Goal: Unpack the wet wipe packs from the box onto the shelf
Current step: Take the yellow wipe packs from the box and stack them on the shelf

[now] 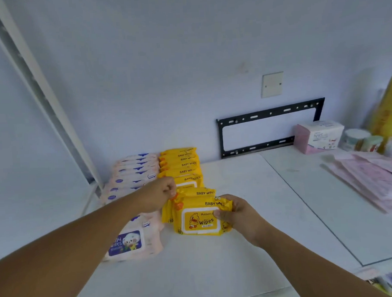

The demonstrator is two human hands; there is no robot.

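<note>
A row of yellow baby wipe packs [182, 164] runs from the back wall toward me on the white shelf [248, 191]. Left of it lies a row of pink wipe packs [133, 173], its nearest pack [131, 241] showing a purple label. My right hand [236, 214] grips the right edge of the front yellow pack [198, 222], which leans upright against the row. My left hand [159, 195] pinches the upper left corner of the yellow packs just behind it. The box is out of sight.
At the back right stand a pink and white mask box [318, 136] and small round tubs [356, 139]. Flat pink packets [371, 179] lie fanned on the right shelf section. A black wall bracket [270, 113] is fixed behind.
</note>
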